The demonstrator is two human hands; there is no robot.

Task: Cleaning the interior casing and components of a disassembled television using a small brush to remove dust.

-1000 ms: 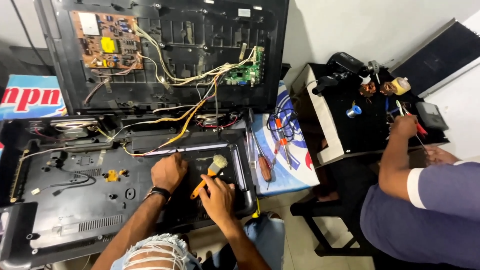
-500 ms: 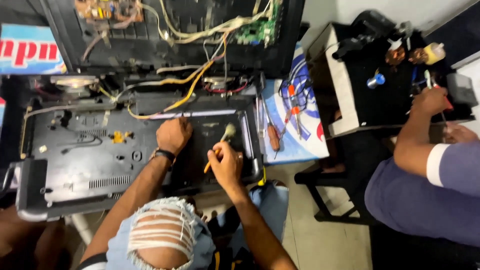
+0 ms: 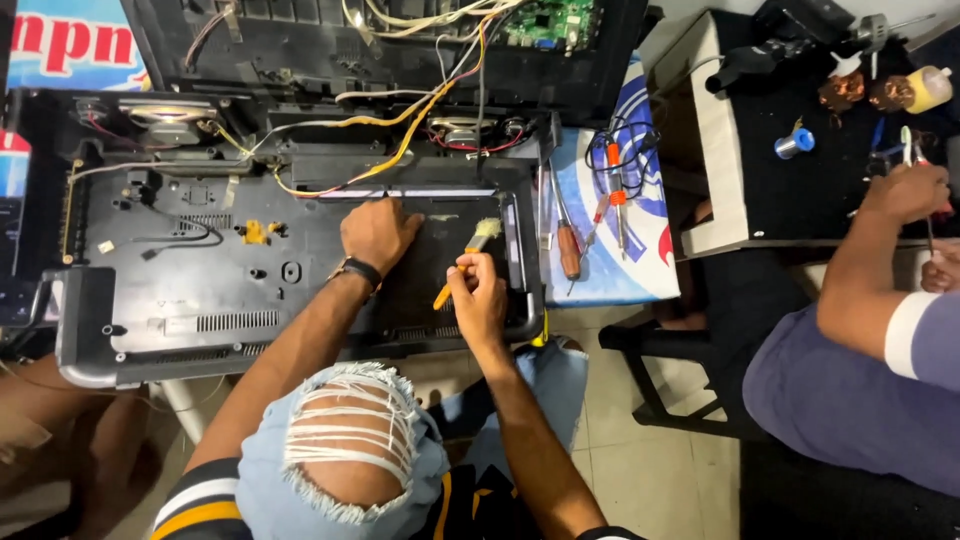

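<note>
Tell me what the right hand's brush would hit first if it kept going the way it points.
Likely the raised black edge of the open casing: the right hand aims the brush up-right across it.

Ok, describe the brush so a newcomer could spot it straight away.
Find the big black back cover lying flat on the bench, and go to its bare right-hand panel. There the right hand holds the brush slantwise, beside the left hand pressed on the cover. It has an orange handle and pale bristles, unlike the screwdrivers on the blue mat.
</note>
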